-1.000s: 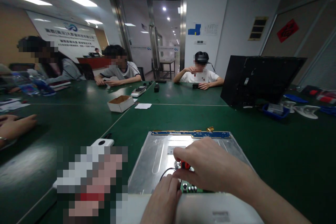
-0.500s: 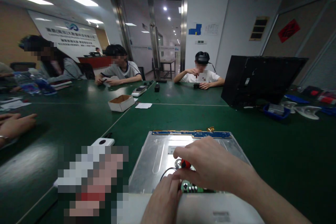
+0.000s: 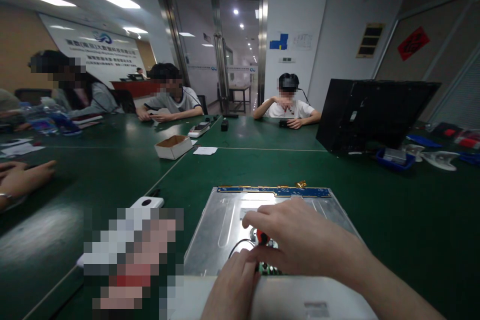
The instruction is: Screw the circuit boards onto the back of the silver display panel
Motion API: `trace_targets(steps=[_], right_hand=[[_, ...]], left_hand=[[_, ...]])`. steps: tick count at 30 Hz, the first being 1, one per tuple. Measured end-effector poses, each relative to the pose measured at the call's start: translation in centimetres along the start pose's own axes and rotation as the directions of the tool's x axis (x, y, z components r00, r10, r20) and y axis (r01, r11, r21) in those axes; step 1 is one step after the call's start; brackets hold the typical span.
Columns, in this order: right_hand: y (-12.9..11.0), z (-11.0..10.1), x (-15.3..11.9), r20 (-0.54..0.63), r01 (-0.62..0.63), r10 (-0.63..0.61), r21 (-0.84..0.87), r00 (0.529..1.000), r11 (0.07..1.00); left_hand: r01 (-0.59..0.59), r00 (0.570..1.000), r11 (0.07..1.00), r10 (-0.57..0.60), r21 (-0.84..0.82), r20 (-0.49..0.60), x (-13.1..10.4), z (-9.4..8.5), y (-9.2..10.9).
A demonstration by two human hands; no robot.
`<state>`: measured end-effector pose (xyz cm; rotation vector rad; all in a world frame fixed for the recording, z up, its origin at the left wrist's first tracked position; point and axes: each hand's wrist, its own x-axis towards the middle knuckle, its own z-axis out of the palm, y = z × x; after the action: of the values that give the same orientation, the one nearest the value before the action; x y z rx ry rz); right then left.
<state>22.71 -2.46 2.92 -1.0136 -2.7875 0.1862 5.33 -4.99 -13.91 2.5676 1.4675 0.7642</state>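
Note:
In front of me lies a silvery flat metal panel (image 3: 204, 240), with a blue circuit strip (image 3: 307, 192) along its far edge. A small green circuit board (image 3: 267, 270) shows at its near side, partly hidden by my hands. My right hand (image 3: 300, 232) is closed around the red handle of a screwdriver (image 3: 263, 236) held over that board; its tip is hidden. Just left of it, my left hand (image 3: 232, 285) has its fingers pressed together against the board area by the screwdriver's lower end. What these fingers hold, if anything, is hidden. A thin black cable (image 3: 238, 246) curves beside them.
A white casing (image 3: 292, 300) lies at the near edge. Left of the panel is a white device (image 3: 148, 203), mostly blurred out. Further off stand an open cardboard box (image 3: 173, 149), a black monitor (image 3: 375, 115) and a blue tray (image 3: 395, 159). Several people sit around the green table.
My right hand has shifted slightly left and turned a little with the screwdriver. The left hand stays in place. Across the table, a person's raised hand has moved up towards the face.

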Motion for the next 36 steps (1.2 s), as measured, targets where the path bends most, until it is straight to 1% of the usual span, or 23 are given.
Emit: trace_targets(steps=[3,8,10,17,20,22,26,31,36], right_hand=[[0.1,0.1,0.0,-0.012,-0.003,0.003,-0.007,1.0,1.0],[0.0,-0.3,-0.4,0.024,0.056,-0.059,0.089,0.998,0.994],[0.0,-0.4,-0.5,0.036,0.064,-0.067,0.098,0.997,0.993],[0.2,0.1,0.0,0.007,-0.065,0.065,-0.013,0.998,0.998],[0.1,0.1,0.1,0.016,-0.061,0.061,-0.022,0.998,0.998],[0.1,-0.1,-0.1,0.015,-0.036,0.036,-0.006,0.999,0.999],[0.0,-0.3,-0.4,0.015,0.003,-0.003,0.025,1.0,1.0],[0.2,-0.1,-0.1,0.022,-0.037,0.037,0.006,0.999,0.999],[0.3,-0.1,-0.2,-0.001,-0.003,0.003,0.006,1.0,1.0]], left_hand=[[0.01,1.0,1.0,-0.01,-0.01,-0.003,0.1,0.0,0.2],[0.018,1.0,1.0,-0.018,-0.026,0.0,0.1,0.0,0.3],[0.019,1.0,0.999,-0.019,-0.031,0.011,0.0,0.0,0.2],[0.025,0.997,0.998,-0.02,-0.062,0.077,-1.0,0.2,-0.5],[0.018,0.995,0.997,-0.01,-0.078,0.097,-1.1,0.4,-0.7],[0.012,0.994,0.996,-0.003,-0.086,0.105,-0.9,0.4,-0.7],[0.024,0.991,0.996,-0.012,-0.091,0.132,-0.6,-0.2,-0.3],[0.048,0.993,0.995,-0.039,-0.082,0.114,-0.8,-1.3,0.2],[0.058,0.994,0.995,-0.05,-0.084,0.098,-0.8,-1.4,0.4]])
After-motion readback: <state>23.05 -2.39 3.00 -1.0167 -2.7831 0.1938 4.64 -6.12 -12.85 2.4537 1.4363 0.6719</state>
